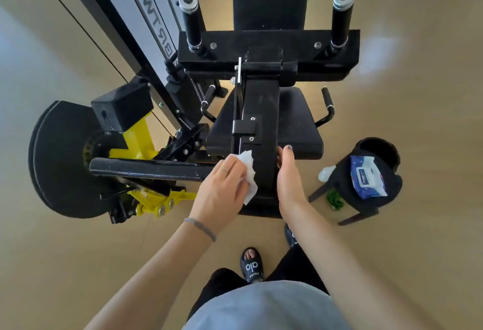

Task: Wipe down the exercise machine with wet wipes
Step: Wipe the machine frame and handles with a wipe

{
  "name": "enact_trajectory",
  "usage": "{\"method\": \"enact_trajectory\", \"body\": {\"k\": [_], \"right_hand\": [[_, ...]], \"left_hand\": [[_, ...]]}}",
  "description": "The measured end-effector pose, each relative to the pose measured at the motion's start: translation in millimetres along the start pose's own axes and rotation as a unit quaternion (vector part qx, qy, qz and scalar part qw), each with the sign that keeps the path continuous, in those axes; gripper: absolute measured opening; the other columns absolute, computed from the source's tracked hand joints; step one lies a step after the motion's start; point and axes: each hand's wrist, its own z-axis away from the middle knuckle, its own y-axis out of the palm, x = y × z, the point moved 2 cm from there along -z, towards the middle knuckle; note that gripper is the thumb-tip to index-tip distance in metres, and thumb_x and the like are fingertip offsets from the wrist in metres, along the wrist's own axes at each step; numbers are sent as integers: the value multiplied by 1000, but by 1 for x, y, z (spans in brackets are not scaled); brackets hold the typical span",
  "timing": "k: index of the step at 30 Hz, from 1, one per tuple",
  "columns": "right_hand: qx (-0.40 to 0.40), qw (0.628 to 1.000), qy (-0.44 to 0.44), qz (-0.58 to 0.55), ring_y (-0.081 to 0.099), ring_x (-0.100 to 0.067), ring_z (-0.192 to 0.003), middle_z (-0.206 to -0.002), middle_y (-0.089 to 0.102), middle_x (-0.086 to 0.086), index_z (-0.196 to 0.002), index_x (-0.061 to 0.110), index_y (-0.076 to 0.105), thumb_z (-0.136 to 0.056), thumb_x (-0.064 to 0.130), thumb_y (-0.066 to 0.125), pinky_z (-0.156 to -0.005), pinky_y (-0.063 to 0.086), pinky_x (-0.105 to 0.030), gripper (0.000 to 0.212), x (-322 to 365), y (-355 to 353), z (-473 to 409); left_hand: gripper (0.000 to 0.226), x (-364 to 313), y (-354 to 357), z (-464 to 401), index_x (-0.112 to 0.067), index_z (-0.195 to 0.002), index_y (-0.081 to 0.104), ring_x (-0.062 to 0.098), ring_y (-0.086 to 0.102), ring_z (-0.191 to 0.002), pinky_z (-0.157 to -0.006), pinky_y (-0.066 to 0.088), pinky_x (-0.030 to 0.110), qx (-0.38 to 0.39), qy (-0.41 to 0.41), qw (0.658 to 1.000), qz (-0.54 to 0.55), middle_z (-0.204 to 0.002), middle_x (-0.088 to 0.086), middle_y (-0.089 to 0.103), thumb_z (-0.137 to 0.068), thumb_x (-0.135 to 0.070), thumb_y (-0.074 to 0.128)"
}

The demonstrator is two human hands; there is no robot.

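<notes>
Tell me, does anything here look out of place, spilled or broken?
Nothing looks broken or spilled. The left hand presses a white wipe to the machine's black pad; the right hand rests on its other side. The wipes pack lies on a stool.

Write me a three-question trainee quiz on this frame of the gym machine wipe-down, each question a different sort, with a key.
1. True or false: the left hand presses a white wipe against the black pad.
2. Multiple choice: the wipes pack lies on a) the floor, b) the black stool, c) the machine's seat.
3. Fill in: the right hand rests with straight fingers on the pad's ____ side.

Key: 1 true; 2 b; 3 right.
</notes>
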Motion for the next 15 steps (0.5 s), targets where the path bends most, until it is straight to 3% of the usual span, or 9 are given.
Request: {"method": "enact_trajectory", "body": {"k": [3,5,8,10,13,15], "right_hand": [[-55,998,-33,26,40,-21,-145,-155,47,3,-153,24,43,-105,58,29,-119,30,-37,59,-2,7,2],[-69,991,-95,57,34,-18,-148,-159,40,4,-156,24,37,-107,53,28,-117,26,-31,57,-2,9,5],[-76,973,-165,140,29,-14,-151,-162,35,6,-159,24,30,-109,50,24,-120,22,-29,56,1,9,4],[-87,943,-221,233,28,-16,-151,-163,34,0,-160,20,25,-109,48,21,-123,25,-36,59,3,13,2],[-128,860,-306,389,28,-24,-151,-164,31,-11,-161,15,20,-101,57,10,-122,31,-43,73,0,24,9],[-132,829,-319,440,25,-28,-152,-165,25,-14,-162,20,19,-97,60,2,-122,30,-45,78,-4,28,10]], "left_hand": [[12,-1,0,11,-9,-89,54,16,49,-84,-63,48,30,-1,14,1000,2,-98,1,51,-92,1,61],[12,-2,3,-7,-8,-88,54,19,50,-83,-62,48,30,-4,17,1000,-7,-97,4,51,-92,1,60],[10,15,-2,-32,-9,-91,50,23,52,-83,-61,50,35,-13,-53,998,-28,-97,6,51,-93,-2,58],[8,27,-5,-23,-9,-95,51,23,52,-86,-64,53,39,3,-53,998,-39,-99,4,53,-94,-4,57],[7,31,-13,3,-11,-103,60,22,56,-99,-73,56,32,26,26,998,-57,-111,2,60,-96,-10,60],[15,38,-19,6,-13,-106,64,22,59,-104,-85,54,32,48,74,991,-99,-117,2,61,-92,-13,65]]}}
